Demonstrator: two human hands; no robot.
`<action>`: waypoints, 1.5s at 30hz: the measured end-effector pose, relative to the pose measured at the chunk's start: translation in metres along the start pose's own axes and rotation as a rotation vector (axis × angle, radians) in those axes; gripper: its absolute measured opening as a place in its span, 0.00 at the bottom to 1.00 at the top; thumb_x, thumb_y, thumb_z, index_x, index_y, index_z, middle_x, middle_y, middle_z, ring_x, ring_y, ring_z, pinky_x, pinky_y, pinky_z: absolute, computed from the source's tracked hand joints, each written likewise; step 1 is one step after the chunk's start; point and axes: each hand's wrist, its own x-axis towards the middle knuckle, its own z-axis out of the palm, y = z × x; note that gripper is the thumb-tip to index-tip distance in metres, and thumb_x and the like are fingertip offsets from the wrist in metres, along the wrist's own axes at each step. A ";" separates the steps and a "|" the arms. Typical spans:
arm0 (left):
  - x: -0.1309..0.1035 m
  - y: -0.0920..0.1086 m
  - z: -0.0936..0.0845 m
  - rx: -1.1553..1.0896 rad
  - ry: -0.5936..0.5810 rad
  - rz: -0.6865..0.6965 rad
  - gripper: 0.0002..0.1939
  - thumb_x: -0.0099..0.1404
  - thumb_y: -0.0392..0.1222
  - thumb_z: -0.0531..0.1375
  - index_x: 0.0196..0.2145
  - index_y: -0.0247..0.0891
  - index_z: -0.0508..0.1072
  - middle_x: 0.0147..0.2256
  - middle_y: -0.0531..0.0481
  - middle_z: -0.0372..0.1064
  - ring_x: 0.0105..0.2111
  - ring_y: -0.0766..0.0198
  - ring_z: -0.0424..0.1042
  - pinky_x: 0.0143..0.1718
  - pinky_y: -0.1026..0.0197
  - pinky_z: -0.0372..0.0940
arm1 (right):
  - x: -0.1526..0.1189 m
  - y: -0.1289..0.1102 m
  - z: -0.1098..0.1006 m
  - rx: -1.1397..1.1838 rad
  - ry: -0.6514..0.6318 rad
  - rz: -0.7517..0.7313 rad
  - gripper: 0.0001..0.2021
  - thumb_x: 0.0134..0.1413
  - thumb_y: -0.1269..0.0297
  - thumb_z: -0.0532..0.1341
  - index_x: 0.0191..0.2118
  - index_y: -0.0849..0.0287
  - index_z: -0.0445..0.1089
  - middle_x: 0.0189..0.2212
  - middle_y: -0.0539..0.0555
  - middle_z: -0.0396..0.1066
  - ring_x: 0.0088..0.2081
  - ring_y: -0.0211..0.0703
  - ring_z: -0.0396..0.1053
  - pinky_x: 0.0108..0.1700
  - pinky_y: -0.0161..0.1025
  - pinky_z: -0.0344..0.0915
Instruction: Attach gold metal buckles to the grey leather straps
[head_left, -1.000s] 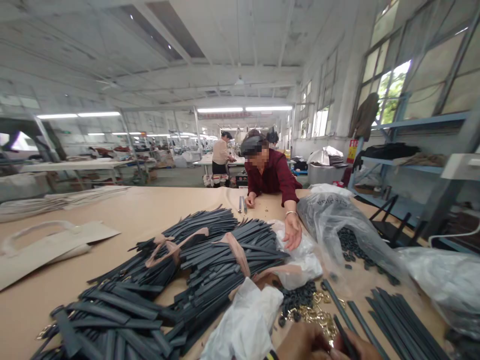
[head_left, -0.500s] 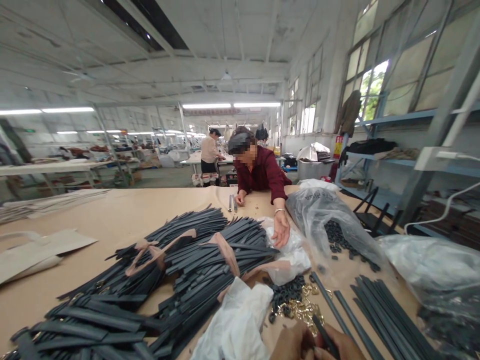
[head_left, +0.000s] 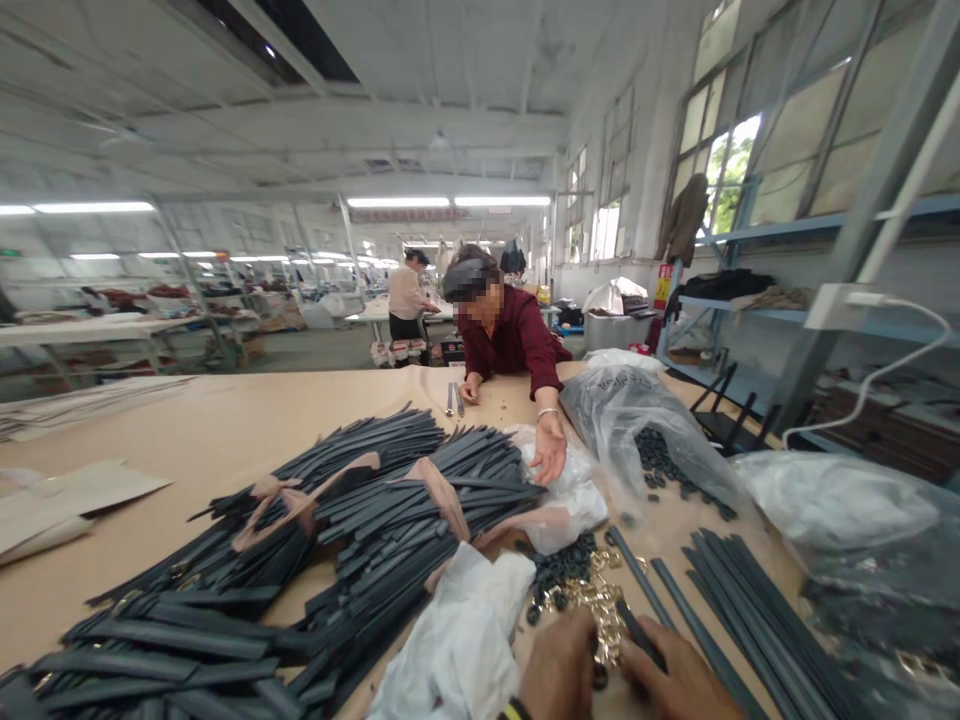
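Note:
At the bottom of the head view, my right hand (head_left: 679,672) is closed around the end of a dark strap (head_left: 639,634). My left hand (head_left: 559,662) is beside it, a small gap between the two, its fingers curled and their tips partly hidden. A small dark piece (head_left: 598,677) shows by the left fingertips; I cannot tell whether they grip it. Just beyond both hands lie a pile of gold-coloured metal buckles (head_left: 600,592) and a heap of small black loops (head_left: 564,566).
Large bundles of dark straps (head_left: 420,510) tied with pinkish cloth cover the left. A white cloth (head_left: 457,635) lies beside my left hand. More straps (head_left: 750,600) and plastic bags (head_left: 611,405) are at right. Across the table (head_left: 247,410), a co-worker (head_left: 517,335) reaches forward with one hand.
My hands, close together before, are now apart, the left one further left and forward. The strap stays in my right hand. The whole view has shifted slightly.

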 end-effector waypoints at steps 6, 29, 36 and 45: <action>0.002 0.006 0.007 0.281 -0.001 0.018 0.17 0.55 0.28 0.46 0.41 0.37 0.64 0.41 0.44 0.61 0.42 0.60 0.59 0.42 0.57 0.57 | -0.004 0.000 -0.022 -0.060 0.151 0.036 0.17 0.52 0.52 0.48 0.25 0.59 0.62 0.21 0.50 0.66 0.24 0.39 0.64 0.28 0.34 0.59; 0.061 -0.014 -0.022 0.849 0.040 -0.035 0.13 0.62 0.43 0.47 0.41 0.35 0.64 0.37 0.42 0.60 0.40 0.53 0.58 0.39 0.53 0.58 | -0.026 -0.003 -0.057 -0.136 0.250 0.067 0.16 0.53 0.54 0.47 0.27 0.58 0.65 0.25 0.50 0.70 0.21 0.37 0.63 0.26 0.34 0.57; 0.073 -0.016 -0.021 0.590 -0.117 -0.027 0.12 0.60 0.42 0.49 0.42 0.39 0.63 0.38 0.45 0.59 0.39 0.57 0.60 0.38 0.56 0.59 | -0.023 0.002 -0.054 -0.117 0.221 0.071 0.17 0.53 0.54 0.46 0.29 0.59 0.65 0.24 0.51 0.70 0.21 0.39 0.64 0.25 0.34 0.58; 0.101 -0.025 -0.056 -0.273 0.223 -0.203 0.06 0.58 0.39 0.49 0.25 0.35 0.59 0.20 0.56 0.55 0.20 0.71 0.56 0.23 0.67 0.56 | -0.021 0.008 -0.052 -0.115 0.228 0.112 0.18 0.50 0.49 0.47 0.27 0.56 0.66 0.24 0.53 0.71 0.26 0.44 0.67 0.29 0.37 0.61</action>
